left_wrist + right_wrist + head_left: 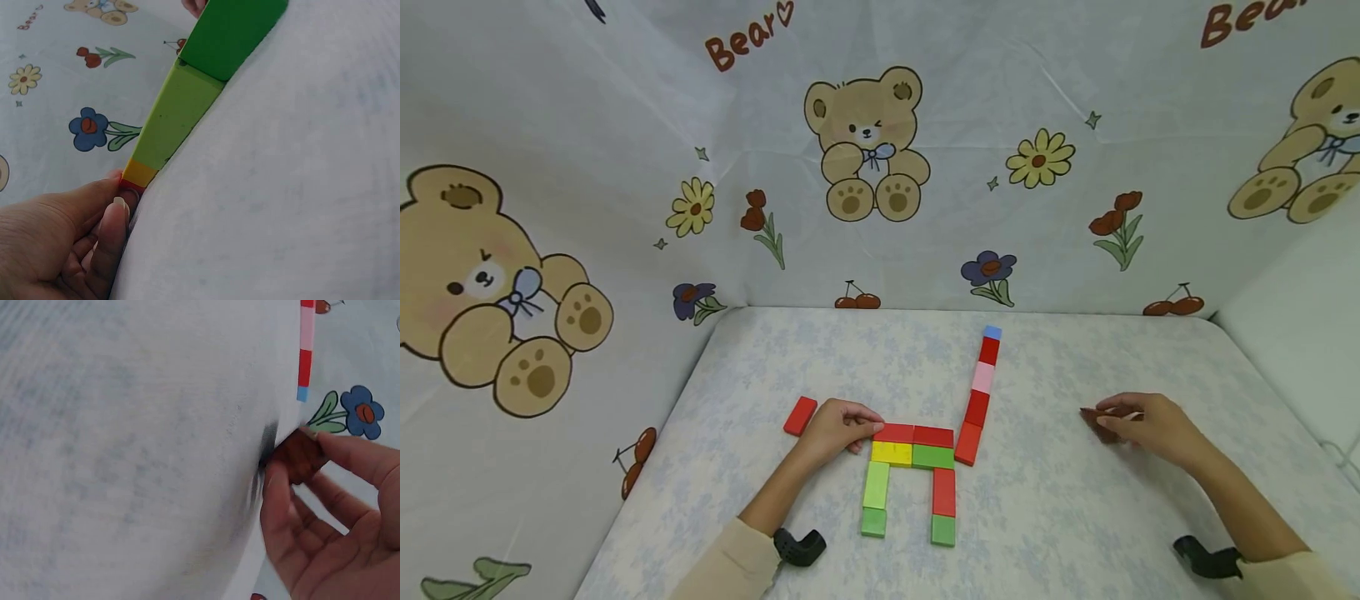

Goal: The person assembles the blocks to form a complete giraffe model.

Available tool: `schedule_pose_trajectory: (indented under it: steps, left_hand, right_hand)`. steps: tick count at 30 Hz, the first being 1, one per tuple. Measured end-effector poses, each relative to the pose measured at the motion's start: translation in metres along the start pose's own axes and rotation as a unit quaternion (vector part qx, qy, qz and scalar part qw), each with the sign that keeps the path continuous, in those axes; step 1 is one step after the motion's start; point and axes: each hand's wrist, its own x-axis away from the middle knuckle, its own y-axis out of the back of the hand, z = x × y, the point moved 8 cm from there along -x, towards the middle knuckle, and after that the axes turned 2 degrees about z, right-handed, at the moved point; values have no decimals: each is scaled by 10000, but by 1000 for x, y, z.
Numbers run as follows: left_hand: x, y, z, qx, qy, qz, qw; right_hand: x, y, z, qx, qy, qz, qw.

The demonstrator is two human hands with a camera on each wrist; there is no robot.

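My left hand (837,429) is at the left end of the top row, pinching the end of a red block (894,433) between thumb and fingertips. That block lies against another red block (933,437), with a yellow block (892,453) and a green block (932,457) just below them. Off to the right, my right hand (1150,423) pinches a dark brown wooden block (299,456) by its edges. The brown block is tilted, its lower corner right at the tabletop in the right wrist view.
Two legs of blocks, one with a light green block (876,485), extend toward me. A slanting line with a pink block (982,377) and a blue end block (992,332) runs away at the right. A loose red block (801,416) lies beyond my left hand. Bear-print cloth (955,233) stands behind.
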Motion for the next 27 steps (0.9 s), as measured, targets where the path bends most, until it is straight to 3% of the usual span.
schedule_pose_trajectory:
  steps: [3, 9, 17, 27]
  left_hand:
    - [-1, -1, 0, -14, -36, 13, 10000]
    - [-1, -1, 0, 19, -61, -11, 10000]
    - [-1, 0, 0, 60, -40, -27, 10000]
    - [0, 0, 0, 94, 11, -27, 10000]
  right_hand:
    - [1, 0, -4, -559, 8, 183, 9983]
    - [3, 5, -14, -587, 2, -126, 9982]
    - [4, 5, -19, 243, -16, -472, 9986]
    - [-10, 12, 9, 727, 566, -949, 9912]
